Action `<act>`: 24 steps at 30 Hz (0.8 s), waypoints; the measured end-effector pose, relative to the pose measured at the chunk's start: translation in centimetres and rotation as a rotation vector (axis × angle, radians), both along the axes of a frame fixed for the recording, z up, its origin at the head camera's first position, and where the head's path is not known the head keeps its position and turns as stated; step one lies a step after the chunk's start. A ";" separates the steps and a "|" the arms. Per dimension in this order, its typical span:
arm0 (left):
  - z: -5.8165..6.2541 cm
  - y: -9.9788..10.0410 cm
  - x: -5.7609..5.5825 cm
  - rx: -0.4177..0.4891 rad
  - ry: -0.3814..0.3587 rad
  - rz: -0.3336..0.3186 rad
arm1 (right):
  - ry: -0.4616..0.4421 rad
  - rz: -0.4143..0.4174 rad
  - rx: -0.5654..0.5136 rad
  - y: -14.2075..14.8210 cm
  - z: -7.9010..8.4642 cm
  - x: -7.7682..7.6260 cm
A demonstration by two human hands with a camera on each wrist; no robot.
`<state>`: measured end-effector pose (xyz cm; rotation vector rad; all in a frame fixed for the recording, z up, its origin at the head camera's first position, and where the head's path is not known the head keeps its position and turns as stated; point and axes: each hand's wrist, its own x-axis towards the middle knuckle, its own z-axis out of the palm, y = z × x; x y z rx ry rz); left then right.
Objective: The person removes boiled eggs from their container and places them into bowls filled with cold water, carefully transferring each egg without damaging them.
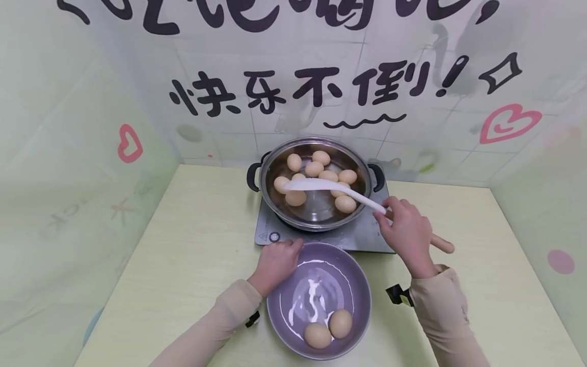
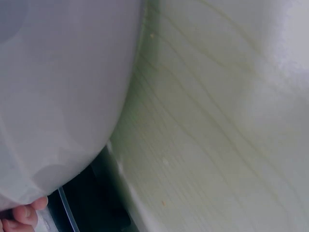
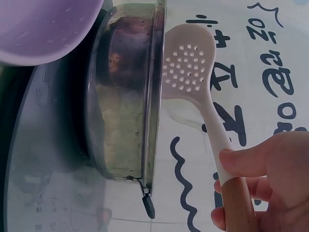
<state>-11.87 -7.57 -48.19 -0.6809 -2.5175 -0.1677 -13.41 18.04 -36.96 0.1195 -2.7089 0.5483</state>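
Note:
My right hand [image 1: 408, 232] grips a white slotted spoon [image 1: 316, 184] by its wooden handle. The spoon's head is over the steel pot [image 1: 313, 227], in which several brown eggs [image 1: 345, 204] sit in water. In the right wrist view, the perforated head [image 3: 190, 63] stands beyond the pot's rim, and the thumb of the hand [image 3: 285, 179] presses along the handle. My left hand [image 1: 278, 262] holds the upper left rim of a purple bowl [image 1: 365, 290] with two eggs [image 1: 317, 335] inside. The left wrist view shows the bowl's outer wall [image 2: 72, 87] and curled fingers [image 2: 25, 215].
The pot stands on a flat induction cooker [image 1: 367, 239], its black handles [image 1: 254, 177] sticking out at both sides. A pale wooden table [image 1: 183, 255] carries everything. Behind and beside it hang light printed sheets [image 1: 220, 137] with black lettering.

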 end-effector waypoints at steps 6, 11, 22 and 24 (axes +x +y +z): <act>0.1 0.0 0.0 -0.006 -0.003 0.001 | -0.027 -0.006 0.017 -0.4 -0.4 -0.4; 0.1 0.0 0.1 -0.002 -0.006 -0.001 | -0.052 0.002 0.038 -0.6 -0.6 -0.4; 0.1 0.1 0.1 0.004 0.004 0.004 | -0.096 0.026 0.067 -0.5 -0.5 0.5; 0.1 0.1 0.1 0.008 0.004 0.002 | -0.098 0.032 0.070 -0.5 -0.5 0.7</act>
